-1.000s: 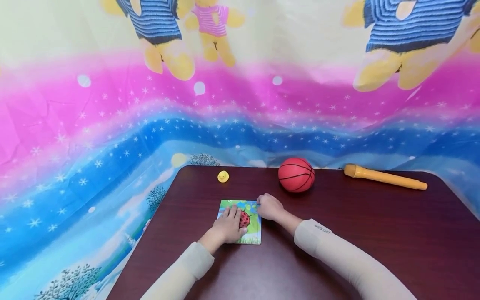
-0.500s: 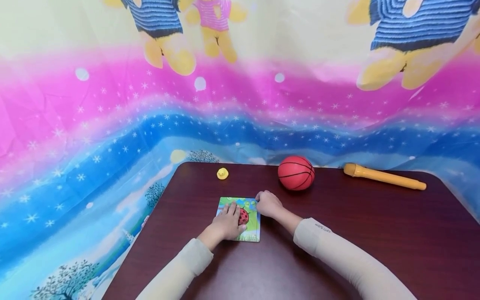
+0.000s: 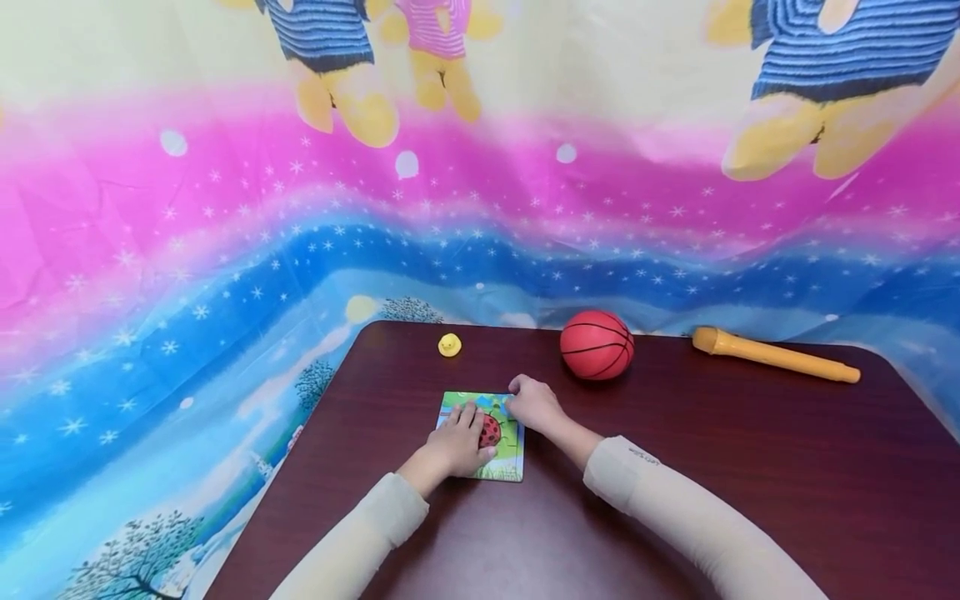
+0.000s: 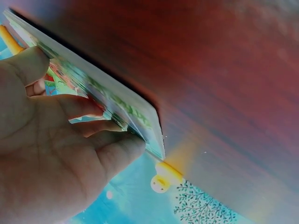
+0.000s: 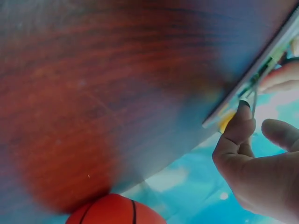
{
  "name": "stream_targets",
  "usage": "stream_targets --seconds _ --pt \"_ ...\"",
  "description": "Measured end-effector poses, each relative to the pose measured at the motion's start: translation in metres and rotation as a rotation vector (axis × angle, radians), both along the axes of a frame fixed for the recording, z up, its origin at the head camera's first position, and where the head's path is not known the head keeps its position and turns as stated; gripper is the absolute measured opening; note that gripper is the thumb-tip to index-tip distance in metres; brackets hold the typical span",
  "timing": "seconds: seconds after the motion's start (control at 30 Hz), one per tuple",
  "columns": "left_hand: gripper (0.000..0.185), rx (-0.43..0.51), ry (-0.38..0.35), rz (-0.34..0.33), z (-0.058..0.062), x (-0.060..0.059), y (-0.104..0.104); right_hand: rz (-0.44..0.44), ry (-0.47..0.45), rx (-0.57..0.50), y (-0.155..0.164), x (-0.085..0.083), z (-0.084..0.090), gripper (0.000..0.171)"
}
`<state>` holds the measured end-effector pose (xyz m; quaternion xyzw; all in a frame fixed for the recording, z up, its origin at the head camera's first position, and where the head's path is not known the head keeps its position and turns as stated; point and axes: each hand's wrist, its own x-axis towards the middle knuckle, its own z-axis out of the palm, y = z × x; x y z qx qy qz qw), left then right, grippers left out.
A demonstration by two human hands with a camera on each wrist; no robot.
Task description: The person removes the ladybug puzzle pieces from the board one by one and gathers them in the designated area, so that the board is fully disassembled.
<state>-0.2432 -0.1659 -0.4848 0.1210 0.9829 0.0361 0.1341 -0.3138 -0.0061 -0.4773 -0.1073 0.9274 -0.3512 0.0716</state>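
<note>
Right hand (image 3: 535,404) edged inward over the ladybird puzzle (image 3: 512,459), at its far right corner, fingers curled, hold unclear; left hand (image 3: 454,442), loosely spread, covered its left half.

Head cam's bright, evenly lit, fairly sharp; pale glare on table (image 3: 517,533) twd near edge, soft shadow under ball (image 3: 597,345). Wrist cams dimmer, hazy: table grain blurry, left hand (image 4: 60,140) shaded, ball's red reflection nr back edge.
</note>
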Motion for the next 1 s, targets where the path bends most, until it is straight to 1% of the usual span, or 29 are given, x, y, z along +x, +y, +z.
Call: stream_targets --seconds 0.07,0.17,0.23,0.3,0.37,0.43,0.5,0.6,0.7,0.77,0.9,1.0 --pt "0.072 0.002 0.0 -0.007 -0.002 0.001 0.003 0.008 0.023 0.001 0.003 0.0 -0.004 0.016" --pt "0.073 0.003 -0.005 -0.015 -0.004 0.003 0.006 0.004 0.03 -0.051 0.01 0.0 -0.01 0.008" --pt "0.073 -0.003 -0.01 -0.019 -0.005 0.004 0.007 -0.011 -0.002 -0.139 0.015 0.0 -0.014 0.007" --pt "0.074 -0.008 -0.015 -0.016 -0.005 0.005 0.008 -0.039 -0.068 -0.268 0.02 0.0 -0.015 0.008" --pt "0.074 -0.009 -0.02 -0.012 -0.005 0.006 0.009 -0.068 -0.127 -0.387 0.024 0.0 -0.014 0.011" --pt "0.075 -0.006 -0.033 -0.009 -0.004 0.006 0.011 -0.096 -0.174 -0.468 0.028 -0.001 -0.011 0.013" --pt "0.075 -0.004 -0.044 -0.01 -0.003 0.006 0.012 -0.111 -0.203 -0.488 0.033 -0.001 -0.008 0.015" --pt "0.075 -0.016 -0.045 -0.01 -0.001 0.004 0.015 -0.108 -0.218 -0.472 0.04 -0.002 -0.004 0.017" --pt "0.074 -0.022 -0.033 -0.025 0.001 0.002 0.021 -0.109 -0.222 -0.464 0.048 -0.003 -0.002 0.018" --pt "0.073 -0.014 -0.024 -0.046 0.001 0.002 0.026 -0.118 -0.226 -0.472 0.054 -0.002 -0.002 0.018" --pt "0.065 -0.017 -0.026 -0.067 0.001 0.004 0.036 -0.131 -0.241 -0.5 0.067 0.0 -0.001 0.02" --pt "0.057 -0.04 -0.038 -0.052 0.0 0.004 0.039 -0.114 -0.238 -0.523 0.081 0.003 0.003 0.022"
